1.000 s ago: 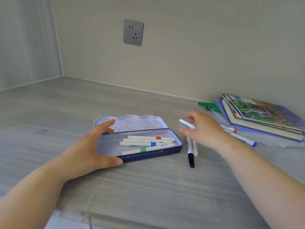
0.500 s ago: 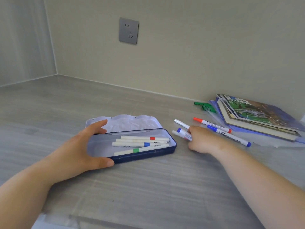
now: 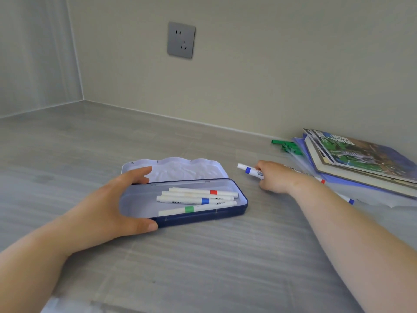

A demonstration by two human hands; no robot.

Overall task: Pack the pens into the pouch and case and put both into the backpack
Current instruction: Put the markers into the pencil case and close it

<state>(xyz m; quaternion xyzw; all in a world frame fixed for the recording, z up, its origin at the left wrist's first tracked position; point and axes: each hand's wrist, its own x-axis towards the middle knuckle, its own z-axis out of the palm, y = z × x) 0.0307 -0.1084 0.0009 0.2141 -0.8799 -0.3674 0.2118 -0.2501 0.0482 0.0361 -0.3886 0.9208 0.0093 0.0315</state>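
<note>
An open dark blue pen case (image 3: pixel 234 210) lies on the grey table, its pale lid (image 3: pixel 178 168) folded back. Inside lie several white pens (image 3: pixel 198 201) with red, blue and green bands. My left hand (image 3: pixel 110 208) clasps the case's left end, thumb on the front wall and fingers on the back rim. My right hand (image 3: pixel 274 178) sits just right of the case, shut on a bunch of white pens (image 3: pixel 249 171); a blue-banded one sticks out to the left. Behind my right forearm the ends of a red-tipped pen (image 3: pixel 322 181) and a blue-tipped pen (image 3: pixel 349 200) show. No pouch or backpack is in view.
A stack of books (image 3: pixel 356 159) on bluish folders and clear sleeves lies at the right, against the wall. Green clips (image 3: pixel 287 146) sit left of the stack. A grey wall socket (image 3: pixel 181 40) is above the table. The table's front edge runs along the bottom left.
My right hand has dropped onto the table right of the case and closed on pens, including the black-capped one that lay there. My left hand has stayed on the case.
</note>
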